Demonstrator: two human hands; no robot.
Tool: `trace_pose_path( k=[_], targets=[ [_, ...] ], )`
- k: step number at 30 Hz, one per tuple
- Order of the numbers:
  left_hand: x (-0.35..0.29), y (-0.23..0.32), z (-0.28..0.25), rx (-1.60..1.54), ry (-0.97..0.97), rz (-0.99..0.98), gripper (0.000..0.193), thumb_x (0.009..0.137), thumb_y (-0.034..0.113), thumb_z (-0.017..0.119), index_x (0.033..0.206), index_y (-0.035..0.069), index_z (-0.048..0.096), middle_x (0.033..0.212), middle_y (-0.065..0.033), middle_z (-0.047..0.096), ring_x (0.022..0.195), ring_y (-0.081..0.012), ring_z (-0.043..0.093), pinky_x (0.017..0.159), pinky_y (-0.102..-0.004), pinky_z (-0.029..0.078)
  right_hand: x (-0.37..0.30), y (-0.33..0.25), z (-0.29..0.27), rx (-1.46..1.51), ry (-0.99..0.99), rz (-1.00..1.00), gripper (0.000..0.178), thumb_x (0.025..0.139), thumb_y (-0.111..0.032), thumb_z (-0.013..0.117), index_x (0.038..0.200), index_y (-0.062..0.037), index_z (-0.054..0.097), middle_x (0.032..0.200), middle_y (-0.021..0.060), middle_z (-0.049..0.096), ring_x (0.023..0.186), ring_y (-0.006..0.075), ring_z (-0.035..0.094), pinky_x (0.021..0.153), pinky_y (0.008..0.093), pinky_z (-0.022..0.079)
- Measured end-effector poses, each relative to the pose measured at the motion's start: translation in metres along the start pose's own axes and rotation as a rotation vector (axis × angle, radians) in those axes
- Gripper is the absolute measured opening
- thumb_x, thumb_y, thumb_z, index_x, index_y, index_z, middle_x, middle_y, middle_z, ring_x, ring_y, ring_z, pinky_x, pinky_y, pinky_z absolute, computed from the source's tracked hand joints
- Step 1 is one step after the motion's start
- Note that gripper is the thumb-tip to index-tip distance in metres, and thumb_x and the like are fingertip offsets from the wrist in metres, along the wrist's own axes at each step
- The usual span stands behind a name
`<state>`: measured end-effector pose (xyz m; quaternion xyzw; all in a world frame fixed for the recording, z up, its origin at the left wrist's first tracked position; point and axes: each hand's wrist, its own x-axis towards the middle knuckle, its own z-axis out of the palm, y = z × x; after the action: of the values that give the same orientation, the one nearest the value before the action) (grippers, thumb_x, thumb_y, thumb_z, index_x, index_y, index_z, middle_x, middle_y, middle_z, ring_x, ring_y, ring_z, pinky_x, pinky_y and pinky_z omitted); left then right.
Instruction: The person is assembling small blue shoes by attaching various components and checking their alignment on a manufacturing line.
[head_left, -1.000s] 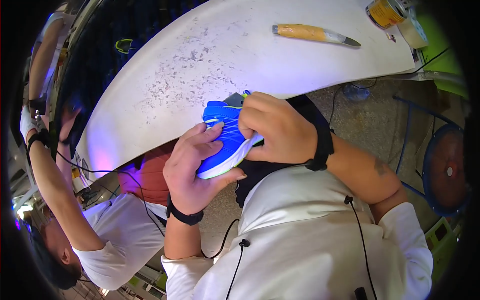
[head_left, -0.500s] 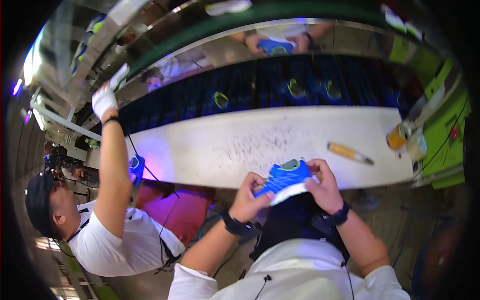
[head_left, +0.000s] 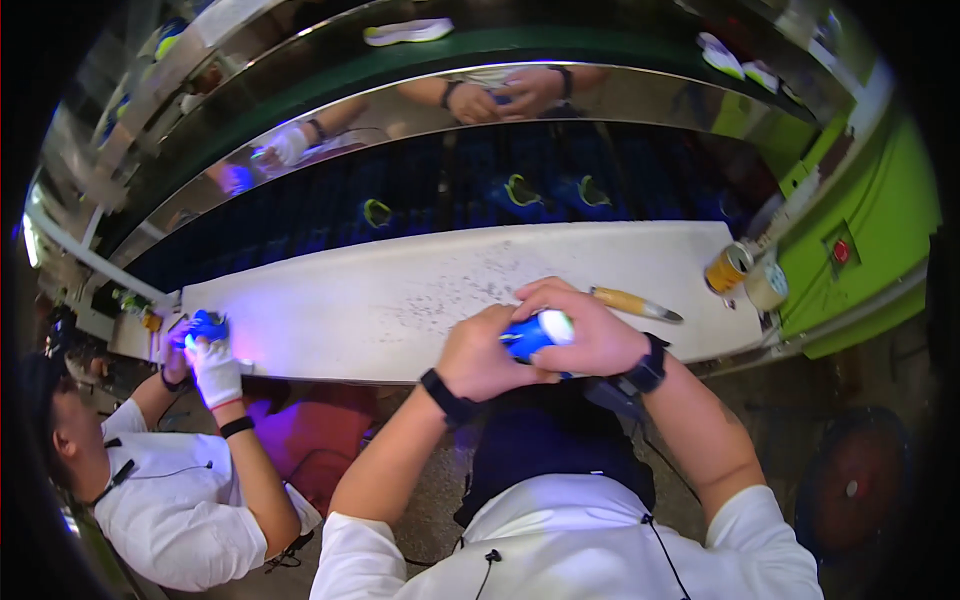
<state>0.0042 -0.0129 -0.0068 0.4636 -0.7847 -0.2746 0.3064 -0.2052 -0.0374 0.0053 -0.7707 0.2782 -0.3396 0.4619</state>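
Both my hands are wrapped round a small blue shoe (head_left: 522,340) with a white sole, held over the near edge of the white worktable (head_left: 300,310). My left hand (head_left: 482,355) grips it from the left. From the right, my right hand (head_left: 592,335) closes over it, its fingers reaching across toward the left hand. Most of the shoe is hidden; some blue upper and a rounded white end show between the hands. Just beyond my right hand lies a wooden-handled tool (head_left: 637,303) with a dark tip.
A yellow-orange can (head_left: 728,268) and a tape roll (head_left: 767,287) stand at the table's right end. Behind runs a dark conveyor (head_left: 450,180) carrying blue shoes. Shoe soles (head_left: 408,32) sit on the green belt above. At left, a co-worker handles another blue shoe (head_left: 207,325).
My hands have turned the shoe and closed round it, covering most of it. The co-worker's gloved hand has come down from the upper belt to a blue shoe. My view has shifted.
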Motion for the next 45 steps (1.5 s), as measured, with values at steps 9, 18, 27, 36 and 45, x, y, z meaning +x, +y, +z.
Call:
trace_pose_path(
  k=[9,18,27,36,45],
  targets=[
    [-0.043,-0.035,0.015,-0.291,0.058,-0.145,0.057,0.059,0.032,0.096,0.102,0.002,0.072,0.09,-0.0128,0.073,0.083,-0.0252,0.073,0.078,-0.0343,0.057,-0.014,0.043,0.041,1.178,0.356,0.061,0.064,0.058,0.006,0.048,0.12,-0.0088,0.048,0.103,0.0068,0.053,0.108,0.0217,0.055,0.108,0.0376,0.041],
    [0.01,0.012,0.004,0.078,-0.087,-0.119,0.048,0.061,0.047,0.086,0.074,0.004,0.069,0.073,-0.0187,0.068,0.071,-0.038,0.069,0.069,-0.0433,0.056,-0.009,0.012,0.01,0.238,0.099,0.118,0.075,0.068,-0.001,0.065,0.137,-0.0081,0.038,0.116,0.0065,0.045,0.113,0.0155,0.046,0.101,0.0285,0.04],
    [0.062,0.034,0.015,0.261,-0.238,-0.046,0.059,0.062,0.058,0.083,0.083,0.004,0.073,0.072,-0.0153,0.07,0.071,-0.0351,0.07,0.069,-0.0423,0.057,-0.015,0.042,-0.034,0.388,0.123,0.199,0.049,0.09,-0.018,0.045,0.137,-0.0049,0.049,0.125,0.0118,0.052,0.119,0.0191,0.049,0.103,0.0318,0.041],
    [-0.008,0.003,0.039,-0.343,0.239,-0.022,0.057,0.097,0.05,0.061,0.126,0.001,0.056,0.122,-0.0194,0.06,0.116,-0.0294,0.059,0.101,-0.0394,0.045,-0.069,0.042,0.04,0.123,0.47,-0.136,0.089,0.069,-0.032,0.085,0.145,-0.0083,0.045,0.126,0.0145,0.059,0.118,0.0291,0.058,0.106,0.0389,0.043],
    [-0.084,-0.016,0.034,-0.113,0.099,-0.059,0.069,0.063,0.028,0.093,0.116,0.005,0.056,0.133,-0.0228,0.052,0.121,-0.0353,0.056,0.1,-0.0446,0.048,-0.071,0.063,0.061,-0.297,0.139,0.092,0.087,0.064,-0.035,0.087,0.14,-0.0099,0.054,0.11,0.0141,0.064,0.102,0.0357,0.062,0.092,0.0448,0.047]
  ],
)
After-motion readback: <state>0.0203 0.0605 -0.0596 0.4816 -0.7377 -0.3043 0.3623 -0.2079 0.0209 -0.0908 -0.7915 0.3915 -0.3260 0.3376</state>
